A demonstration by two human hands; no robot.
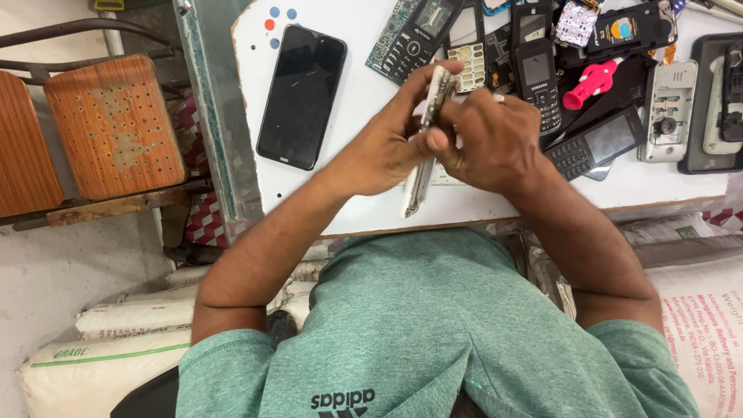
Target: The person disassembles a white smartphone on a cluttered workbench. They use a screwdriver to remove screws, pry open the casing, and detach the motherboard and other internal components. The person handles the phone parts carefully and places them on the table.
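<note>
Both hands were clamped on a slim white-and-silver phone body point(428, 131) held edge-on in the middle of the frame, above the near edge of the white table point(364, 116). The left hand point(387, 143) had its fingers wrapped round the phone, while the right hand point(491, 139) pinched it from the other side. A black touchscreen smartphone point(302, 97) lay flat at upper left. Dismantled black keypad phones point(542, 77) were piled along the top, with a pink plastic piece point(592, 81) among them.
</note>
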